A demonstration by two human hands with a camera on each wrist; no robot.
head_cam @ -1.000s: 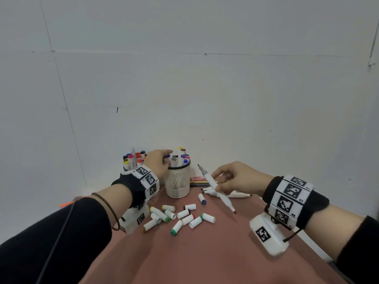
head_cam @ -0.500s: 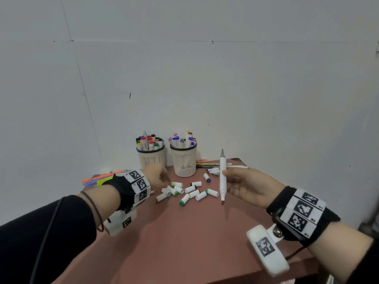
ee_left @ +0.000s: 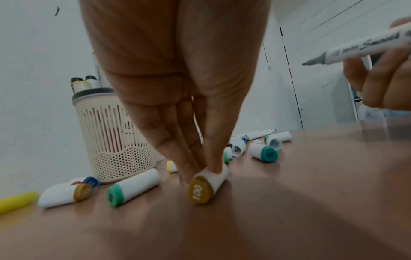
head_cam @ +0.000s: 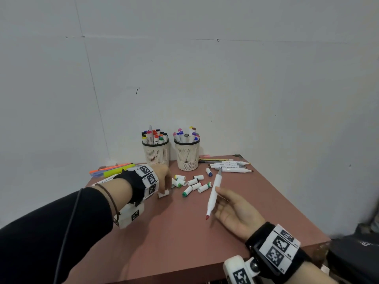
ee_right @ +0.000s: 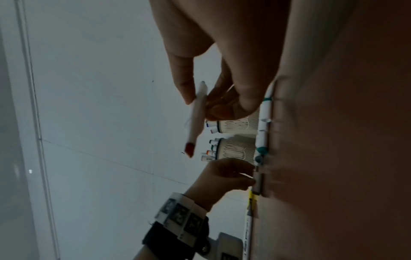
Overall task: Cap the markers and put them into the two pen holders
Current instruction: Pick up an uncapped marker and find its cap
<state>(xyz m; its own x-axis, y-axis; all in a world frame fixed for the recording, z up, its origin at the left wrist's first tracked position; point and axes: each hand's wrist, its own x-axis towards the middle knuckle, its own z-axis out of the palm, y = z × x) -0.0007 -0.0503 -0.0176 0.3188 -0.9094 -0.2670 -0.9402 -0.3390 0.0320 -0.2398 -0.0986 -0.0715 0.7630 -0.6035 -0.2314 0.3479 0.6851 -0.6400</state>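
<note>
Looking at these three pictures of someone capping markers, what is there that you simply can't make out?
- Head view: the left hand has its fingertips hidden behind its own back and the wrist band; the cap barely peeks out.
- Head view: numbers on the loose caps are too small.
- Right wrist view: the marker in the right hand is motion-blurred and dim; its print is unreadable.
- Left wrist view: that marker's rear end is cut off by the right edge.

Two pen holders [head_cam: 156, 152] stand side by side at the back of the counter [head_cam: 184, 232], filled with markers. Loose caps [head_cam: 192, 184] lie scattered just before them. Uncapped markers [head_cam: 231, 167] lie to the right of the holders, and pens [head_cam: 111, 170] lie at the counter's back left edge.
</note>
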